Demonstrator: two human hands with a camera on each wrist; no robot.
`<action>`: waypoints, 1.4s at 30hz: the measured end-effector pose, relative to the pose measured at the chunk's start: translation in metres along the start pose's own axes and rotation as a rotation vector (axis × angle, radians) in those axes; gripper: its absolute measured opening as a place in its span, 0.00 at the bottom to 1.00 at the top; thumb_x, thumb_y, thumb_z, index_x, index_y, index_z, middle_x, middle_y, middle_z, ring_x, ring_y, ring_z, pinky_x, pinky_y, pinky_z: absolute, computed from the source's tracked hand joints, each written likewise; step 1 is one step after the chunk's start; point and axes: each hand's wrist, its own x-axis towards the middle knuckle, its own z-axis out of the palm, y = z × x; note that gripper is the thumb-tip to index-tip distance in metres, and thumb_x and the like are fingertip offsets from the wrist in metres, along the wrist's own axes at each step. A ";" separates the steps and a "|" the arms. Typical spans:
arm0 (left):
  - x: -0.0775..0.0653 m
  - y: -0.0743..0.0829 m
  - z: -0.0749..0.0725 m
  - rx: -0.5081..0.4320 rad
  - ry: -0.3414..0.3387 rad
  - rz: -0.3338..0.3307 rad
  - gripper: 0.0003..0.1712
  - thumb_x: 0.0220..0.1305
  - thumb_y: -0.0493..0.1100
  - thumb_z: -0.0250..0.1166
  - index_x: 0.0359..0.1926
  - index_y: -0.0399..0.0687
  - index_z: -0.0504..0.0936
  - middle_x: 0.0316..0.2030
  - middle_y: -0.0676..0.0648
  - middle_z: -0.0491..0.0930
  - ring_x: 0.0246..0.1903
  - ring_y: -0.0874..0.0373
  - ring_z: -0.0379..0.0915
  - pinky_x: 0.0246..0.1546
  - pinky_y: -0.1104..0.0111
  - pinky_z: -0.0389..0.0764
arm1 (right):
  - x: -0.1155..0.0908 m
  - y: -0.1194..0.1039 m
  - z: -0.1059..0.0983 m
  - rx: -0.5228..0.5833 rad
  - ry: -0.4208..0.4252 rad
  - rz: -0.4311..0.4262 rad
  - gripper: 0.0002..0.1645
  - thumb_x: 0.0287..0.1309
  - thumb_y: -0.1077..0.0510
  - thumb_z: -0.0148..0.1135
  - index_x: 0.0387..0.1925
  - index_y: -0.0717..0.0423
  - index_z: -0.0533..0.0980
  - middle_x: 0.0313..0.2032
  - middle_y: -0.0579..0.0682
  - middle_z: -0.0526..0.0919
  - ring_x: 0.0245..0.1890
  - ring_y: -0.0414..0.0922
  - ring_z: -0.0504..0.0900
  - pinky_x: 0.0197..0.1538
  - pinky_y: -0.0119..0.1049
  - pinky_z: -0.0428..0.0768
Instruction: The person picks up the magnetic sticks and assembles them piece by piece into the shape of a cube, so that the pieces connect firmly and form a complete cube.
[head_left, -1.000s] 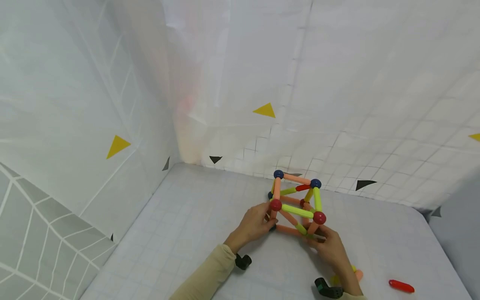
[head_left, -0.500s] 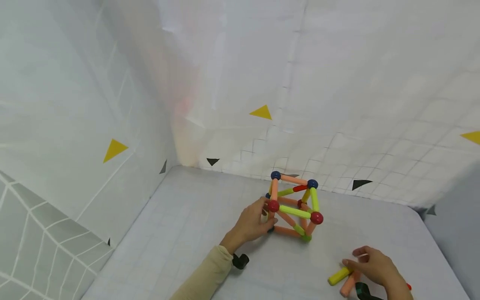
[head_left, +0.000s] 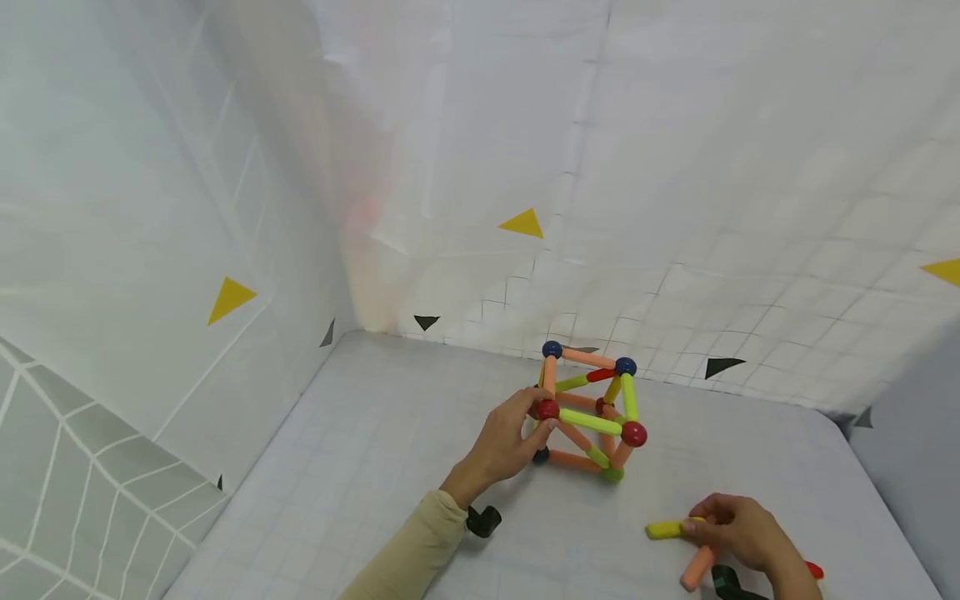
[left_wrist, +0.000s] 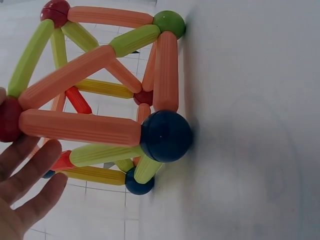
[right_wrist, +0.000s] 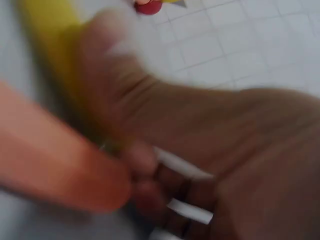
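Note:
A box-shaped frame of sticks and balls stands on the table, its lime stick (head_left: 591, 422) running along the upper front edge. My left hand (head_left: 501, 442) pinches the red ball (head_left: 548, 410) at that edge's left corner between thumb and fingers. In the left wrist view, ridged orange sticks run from this red ball (left_wrist: 9, 120) to a dark blue ball (left_wrist: 166, 136) and towards a green ball (left_wrist: 169, 24). Lower right, my right hand (head_left: 750, 529) pinches a yellow stick (head_left: 663, 530). An orange stick (head_left: 697, 569) lies just below it; both look blurred in the right wrist view.
A red stick (head_left: 814, 570) lies on the table, partly behind the right wrist. Black wrist devices show at the left wrist (head_left: 483, 522) and right wrist (head_left: 731, 583). Behind the frame rises a white wall (head_left: 450, 167) with printed triangles and grid lines.
My right hand has left the frame's lower right corner, moved right to the loose sticks and taken hold of the yellow one, turning it. My left hand has shifted slightly up onto the red ball.

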 end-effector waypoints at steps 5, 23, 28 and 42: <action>-0.001 -0.004 0.002 -0.011 0.005 -0.002 0.18 0.78 0.46 0.65 0.62 0.48 0.76 0.47 0.52 0.83 0.46 0.64 0.80 0.45 0.73 0.81 | 0.007 0.004 0.000 0.030 0.145 -0.069 0.36 0.63 0.33 0.72 0.50 0.63 0.80 0.40 0.52 0.86 0.39 0.46 0.79 0.39 0.37 0.77; 0.000 -0.002 0.002 -0.122 -0.005 -0.056 0.18 0.77 0.45 0.66 0.62 0.47 0.75 0.45 0.49 0.84 0.44 0.59 0.83 0.45 0.59 0.87 | 0.017 -0.092 -0.013 0.935 0.596 -0.083 0.23 0.67 0.42 0.70 0.57 0.48 0.82 0.33 0.27 0.87 0.39 0.35 0.78 0.35 0.26 0.76; 0.001 -0.001 0.001 -0.130 -0.001 -0.044 0.18 0.77 0.45 0.65 0.62 0.46 0.75 0.46 0.48 0.84 0.44 0.58 0.83 0.45 0.55 0.88 | 0.021 -0.135 -0.018 0.781 0.637 -0.137 0.22 0.70 0.39 0.67 0.54 0.48 0.84 0.31 0.23 0.85 0.40 0.38 0.77 0.36 0.28 0.74; 0.000 -0.003 0.003 -0.155 -0.003 -0.077 0.20 0.77 0.45 0.66 0.64 0.48 0.73 0.47 0.48 0.84 0.45 0.58 0.82 0.46 0.54 0.88 | 0.024 -0.201 0.005 0.282 0.707 -0.444 0.24 0.68 0.43 0.71 0.45 0.61 0.88 0.37 0.61 0.92 0.27 0.40 0.86 0.27 0.31 0.76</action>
